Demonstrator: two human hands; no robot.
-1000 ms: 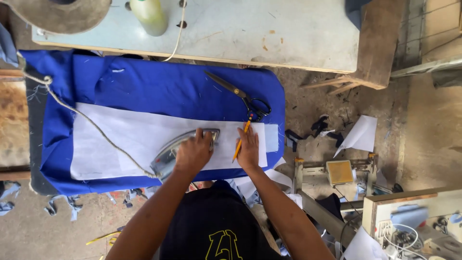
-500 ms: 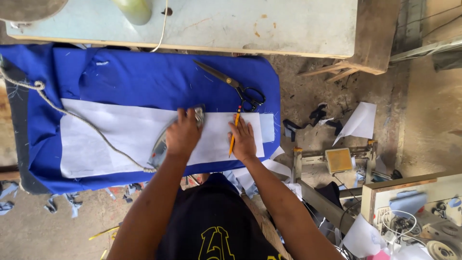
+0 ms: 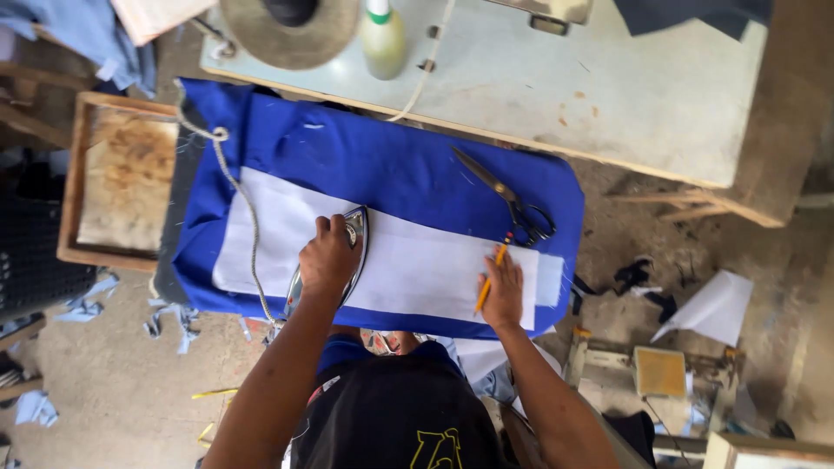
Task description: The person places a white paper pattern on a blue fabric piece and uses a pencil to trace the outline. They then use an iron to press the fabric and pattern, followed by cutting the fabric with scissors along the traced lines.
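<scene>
White cloth (image 3: 417,274) lies lengthwise across the blue board (image 3: 391,174); the left hand (image 3: 328,259) clenches the iron (image 3: 352,239) near its middle, while the right hand (image 3: 504,291), pencil (image 3: 492,276) between fingers, presses its right end.

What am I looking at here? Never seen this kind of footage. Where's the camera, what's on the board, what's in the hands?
There is no machine: a person works with bare hands, and the one camera sits on their head, looking straight down. The left hand has its grip closed around the handle of an iron, which rests on a white fabric strip. The right hand lies flat on that strip and holds a yellow pencil. The strip lies on a blue cloth that covers the board. Scissors lie on the blue cloth near the pencil. The iron's cord runs off across the cloth. Beyond stands a pale table with a green bottle.
</scene>
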